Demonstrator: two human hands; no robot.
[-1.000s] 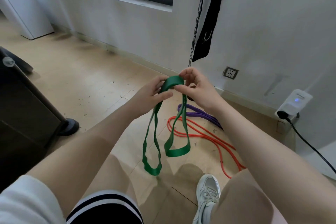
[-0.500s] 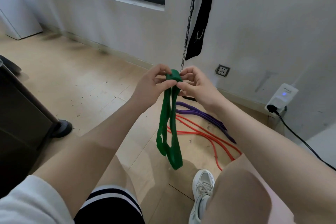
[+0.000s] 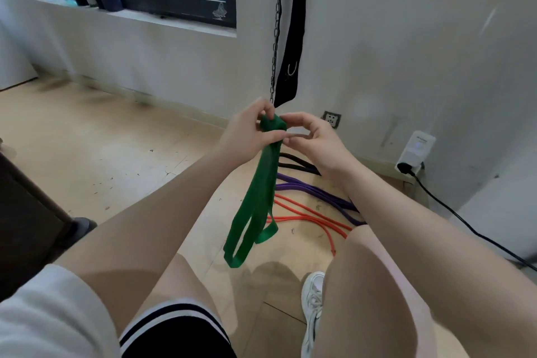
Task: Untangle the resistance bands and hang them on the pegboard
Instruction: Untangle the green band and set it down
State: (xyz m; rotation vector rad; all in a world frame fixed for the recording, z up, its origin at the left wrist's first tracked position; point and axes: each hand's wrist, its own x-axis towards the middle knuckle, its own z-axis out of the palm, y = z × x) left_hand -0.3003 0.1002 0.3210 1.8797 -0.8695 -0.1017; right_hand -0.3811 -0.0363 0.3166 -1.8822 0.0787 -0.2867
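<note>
The purple band (image 3: 316,193) and orange band (image 3: 308,219) run behind the right forearm (image 3: 406,229); the green band's (image 3: 258,197) top is bunched, its folds unreadable.

Beneath you a pale wooden plank floor (image 3: 116,154), flecked with small debris, a purple band (image 3: 319,193), an orange-red band (image 3: 313,219), a black band (image 3: 296,163) by the wall, your white sneaker (image 3: 312,308).

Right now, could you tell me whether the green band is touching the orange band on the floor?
Cannot tell. In the head view the green band hangs from both hands, and its lower loop overlaps the orange band in the picture, so any gap is hidden.
</note>
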